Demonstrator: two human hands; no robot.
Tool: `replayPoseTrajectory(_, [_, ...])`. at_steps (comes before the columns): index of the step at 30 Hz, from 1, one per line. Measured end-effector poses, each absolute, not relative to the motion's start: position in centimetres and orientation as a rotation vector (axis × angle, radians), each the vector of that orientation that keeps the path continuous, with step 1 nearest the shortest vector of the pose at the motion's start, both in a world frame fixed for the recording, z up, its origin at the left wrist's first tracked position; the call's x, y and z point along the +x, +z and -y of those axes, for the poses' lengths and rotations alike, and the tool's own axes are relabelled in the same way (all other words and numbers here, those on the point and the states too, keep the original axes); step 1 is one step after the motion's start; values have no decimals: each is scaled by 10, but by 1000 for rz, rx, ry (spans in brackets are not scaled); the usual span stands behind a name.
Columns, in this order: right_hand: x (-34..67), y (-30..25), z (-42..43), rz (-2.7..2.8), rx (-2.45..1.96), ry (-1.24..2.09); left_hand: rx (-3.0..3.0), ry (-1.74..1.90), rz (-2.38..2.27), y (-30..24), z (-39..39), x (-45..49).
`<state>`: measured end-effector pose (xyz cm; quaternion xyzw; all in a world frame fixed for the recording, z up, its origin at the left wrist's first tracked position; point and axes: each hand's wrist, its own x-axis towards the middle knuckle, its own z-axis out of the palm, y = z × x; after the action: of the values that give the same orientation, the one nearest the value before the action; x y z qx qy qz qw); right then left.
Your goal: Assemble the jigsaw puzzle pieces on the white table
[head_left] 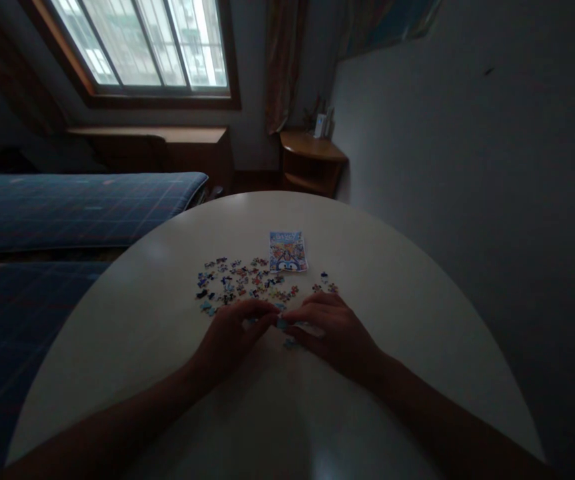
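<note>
Your left hand (232,339) and right hand (336,333) meet fingertip to fingertip low on the round worktop (392,280). Both are curled narrow, and they pinch a small blue piece (281,324) between them. The room is dim, so you cannot tell how much of the piece each hand bears.

A second small piece (291,344) lies just below your fingertips. The loose pieces (240,283) are scattered just beyond your knuckles. A few stray pieces (324,283) sit apart to the right, and the picture card (288,251) lies flat behind the scatter.

The blue piece looks like thin card. By that look it weighs almost nothing and is stiff enough to keep its shape, but its tabs would likely bend or peel if you squeeze hard. The worktop appears smooth and slightly glossy, so a piece lying flat will probably skate away rather than lift if you press on it. Take it by its edges between thumb and forefinger, across the body rather than on a tab, and use light pressure. For a flat-lying piece, tipping up one edge with a fingernail seems the surest way in.
</note>
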<state>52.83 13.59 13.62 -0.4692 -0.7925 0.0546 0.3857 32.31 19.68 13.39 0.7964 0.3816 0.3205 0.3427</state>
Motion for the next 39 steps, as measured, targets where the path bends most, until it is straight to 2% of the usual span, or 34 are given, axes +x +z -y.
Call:
replayPoseTrajectory(9, [531,140,-135,1964,-1152,105,2106,883,-794,142,-191,323])
replayPoseTrajectory(39, [529,146,-133,1892,-1098,183,2078,946,-814,140,-191,322])
